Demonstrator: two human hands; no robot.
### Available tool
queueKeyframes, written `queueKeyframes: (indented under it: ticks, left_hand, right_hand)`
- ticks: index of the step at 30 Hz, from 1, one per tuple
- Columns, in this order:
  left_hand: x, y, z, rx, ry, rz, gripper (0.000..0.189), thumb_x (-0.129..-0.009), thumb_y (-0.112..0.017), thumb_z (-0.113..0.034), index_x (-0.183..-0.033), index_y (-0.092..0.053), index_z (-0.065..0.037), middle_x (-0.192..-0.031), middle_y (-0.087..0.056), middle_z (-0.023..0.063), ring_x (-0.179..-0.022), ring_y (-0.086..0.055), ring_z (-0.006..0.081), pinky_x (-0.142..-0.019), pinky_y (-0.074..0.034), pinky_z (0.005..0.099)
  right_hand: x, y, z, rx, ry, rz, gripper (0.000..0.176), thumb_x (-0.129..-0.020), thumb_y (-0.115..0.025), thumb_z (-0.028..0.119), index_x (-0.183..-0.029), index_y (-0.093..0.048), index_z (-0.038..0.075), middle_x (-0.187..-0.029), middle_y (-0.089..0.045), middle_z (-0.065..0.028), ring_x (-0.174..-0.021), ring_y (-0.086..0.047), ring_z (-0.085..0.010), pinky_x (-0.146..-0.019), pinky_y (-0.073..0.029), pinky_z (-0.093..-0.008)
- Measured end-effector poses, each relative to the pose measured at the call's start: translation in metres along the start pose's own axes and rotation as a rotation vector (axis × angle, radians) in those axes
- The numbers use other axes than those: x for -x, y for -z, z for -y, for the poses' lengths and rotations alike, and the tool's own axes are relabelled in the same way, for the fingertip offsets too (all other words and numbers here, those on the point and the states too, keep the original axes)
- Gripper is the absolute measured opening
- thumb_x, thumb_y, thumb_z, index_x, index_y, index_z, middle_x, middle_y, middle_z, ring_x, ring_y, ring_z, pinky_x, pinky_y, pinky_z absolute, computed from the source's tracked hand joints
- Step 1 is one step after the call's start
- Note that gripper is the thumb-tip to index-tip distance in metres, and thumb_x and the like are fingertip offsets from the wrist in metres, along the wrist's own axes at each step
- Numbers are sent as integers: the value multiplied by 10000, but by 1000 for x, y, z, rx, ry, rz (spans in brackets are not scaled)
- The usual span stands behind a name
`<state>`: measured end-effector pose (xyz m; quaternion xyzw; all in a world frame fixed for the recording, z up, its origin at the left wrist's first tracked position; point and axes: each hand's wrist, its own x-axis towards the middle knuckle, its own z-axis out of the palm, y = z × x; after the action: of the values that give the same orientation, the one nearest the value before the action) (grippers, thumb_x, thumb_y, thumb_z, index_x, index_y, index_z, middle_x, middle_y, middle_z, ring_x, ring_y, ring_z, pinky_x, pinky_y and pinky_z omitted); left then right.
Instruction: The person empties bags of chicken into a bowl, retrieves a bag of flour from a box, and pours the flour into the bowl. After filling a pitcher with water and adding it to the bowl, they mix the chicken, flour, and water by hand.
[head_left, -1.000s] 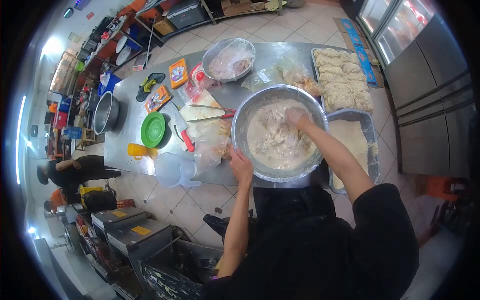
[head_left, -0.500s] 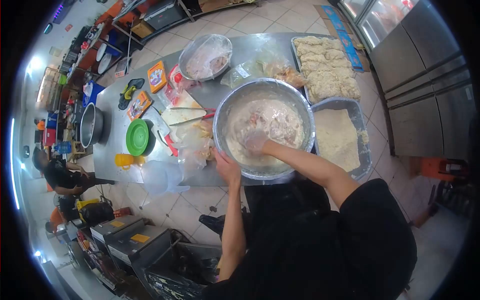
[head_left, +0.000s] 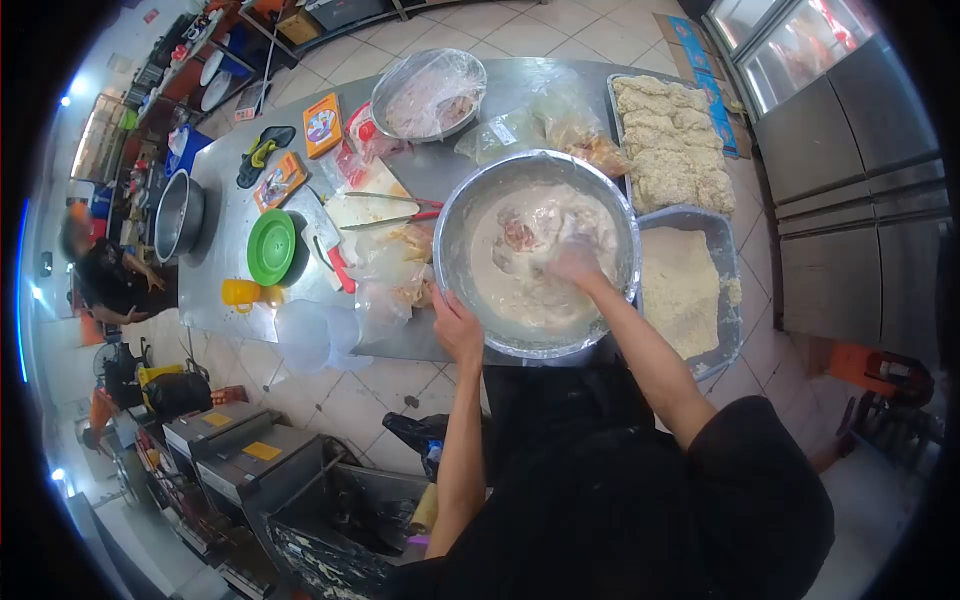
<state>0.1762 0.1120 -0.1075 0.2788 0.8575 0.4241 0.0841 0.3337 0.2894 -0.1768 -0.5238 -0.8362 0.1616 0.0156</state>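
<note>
A large metal mixing bowl [head_left: 455, 285] stands at the table's near edge, holding pale, wet batter [head_left: 520, 295] with pinkish pieces of raw meat [head_left: 518, 236] in it. My left hand [head_left: 457, 325] grips the bowl's lower-left rim. Inside the bowl, my right hand [head_left: 575, 261] is sunk into the batter on the right side; its fingers are coated and blurred, so their pose is hidden. Right of the bowl is a grey tub of breading flour [head_left: 680, 290]. Behind that, a tray holds several breaded pieces [head_left: 675, 150].
A plastic-covered bowl [head_left: 430, 95] and plastic bags [head_left: 535, 135] lie farther back. Tongs [head_left: 390, 218], a cutting board [head_left: 365, 205], a red-handled knife [head_left: 335, 258], a green plate [head_left: 272, 247] and an orange cup [head_left: 240, 293] are leftward. Another person [head_left: 110, 265] stands at far left.
My right hand has moved rightward through the batter, and the meat pieces show more on the left. My left hand stays on the rim. The view has shifted slightly.
</note>
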Motion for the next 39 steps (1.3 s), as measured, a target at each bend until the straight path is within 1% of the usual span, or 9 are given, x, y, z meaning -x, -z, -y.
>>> queueKeyframes:
  ticks: [3,11,17,22,28,30,33,36,39]
  left_hand:
    - [0,-1,6,-23,44,34,425,-1010,-431,-242,-1340,-486,20,-1066,-624,333,-981,-606,492,-792,-479,509]
    - [-2,3,-1,-29,41,39,429,-1012,-423,-242,-1351,-464,18,-1113,-613,333,-1032,-589,497,-825,-473,513]
    - [1,6,-3,9,129,103,446,-1015,-420,-256,-1362,-451,22,-1154,-601,328,-1069,-574,498,-860,-468,515]
    - [1,6,-5,17,18,53,439,-1017,-408,-252,-1367,-448,10,-1145,-608,324,-1065,-586,489,-861,-474,507]
    - [-1,4,-1,67,90,91,436,-1017,-412,-247,-1347,-458,34,-1125,-615,325,-1051,-596,482,-845,-480,491]
    - [-2,2,3,61,53,74,434,-1017,-414,-246,-1344,-461,36,-1118,-617,326,-1046,-598,481,-837,-480,491]
    - [-2,1,4,37,27,56,434,-1017,-415,-245,-1340,-463,39,-1104,-620,329,-1038,-601,480,-826,-480,491]
    - [-2,-1,4,18,54,53,436,-1017,-415,-248,-1339,-463,41,-1101,-619,333,-1032,-602,483,-826,-479,493]
    - [0,-1,-2,14,78,48,441,-1017,-414,-253,-1338,-464,44,-1119,-611,337,-1040,-597,486,-839,-476,493]
  right_hand:
    - [-31,85,67,-248,-207,419,1042,-677,-657,688,-1388,-453,-47,-1363,-529,-246,-1276,-501,-350,-1057,-388,-423]
    - [-41,-105,114,153,428,-45,368,-801,-603,243,-1063,-689,0,-1171,-621,-288,-1109,-611,-387,-960,-465,-456]
    - [8,-8,81,-109,485,312,166,-727,-598,101,-755,-699,-28,-795,-664,-266,-740,-663,-413,-697,-543,-480]
    - [-2,46,36,-110,287,395,185,-739,-612,132,-760,-702,-28,-802,-660,-281,-768,-670,-424,-720,-541,-473]
    - [-40,60,-10,79,114,117,233,-778,-591,202,-742,-713,7,-814,-687,-241,-772,-689,-395,-713,-552,-455]
    - [-52,72,-1,61,-136,212,283,-807,-577,239,-948,-730,47,-1034,-694,-227,-980,-686,-331,-846,-532,-453]
    - [-62,51,17,210,-4,-21,438,-828,-553,305,-1181,-654,65,-1261,-602,-237,-1209,-575,-312,-986,-454,-461]
    - [-41,77,66,114,24,292,560,-862,-517,370,-1347,-539,92,-1398,-500,-218,-1338,-449,-308,-1060,-384,-470]
    - [-20,51,94,-1,49,353,558,-882,-489,434,-1318,-585,98,-1334,-564,-207,-1261,-528,-328,-1018,-433,-460]
